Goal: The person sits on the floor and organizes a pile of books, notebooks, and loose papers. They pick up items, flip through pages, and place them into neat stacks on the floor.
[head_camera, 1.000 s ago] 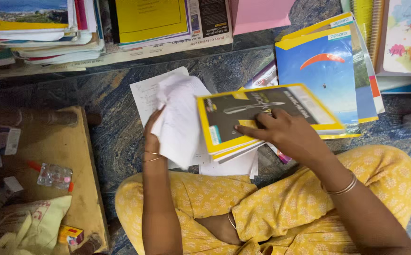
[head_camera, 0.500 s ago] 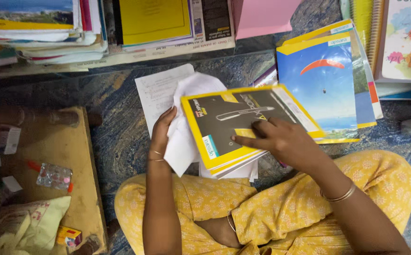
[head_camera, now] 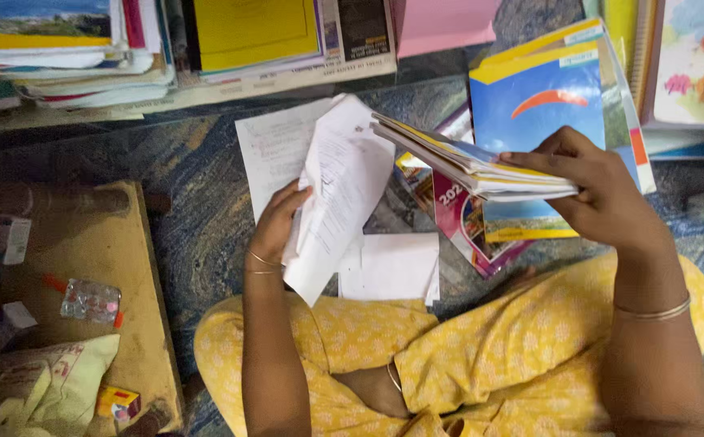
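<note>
Glossy notebooks (head_camera: 481,166), matt paper sheets (head_camera: 344,186)

Bare floor (head_camera: 198,202) lies open left of the left hand (head_camera: 275,226). Ahead, stacked books (head_camera: 85,57) wall it off; blue notebooks (head_camera: 554,105) crowd the right; loose sheets (head_camera: 392,267) cover the middle.

Papers in my left grip, notebooks in my right

My left hand (head_camera: 275,226) grips loose sheets (head_camera: 337,186); right of them my right hand (head_camera: 602,194) lifts a notebook stack (head_camera: 469,162). Under it lie a magazine (head_camera: 465,222) and booklet (head_camera: 550,105); between my hands, paper (head_camera: 392,267) on the floor (head_camera: 190,186). Left stands a wooden board (head_camera: 117,251).
</note>
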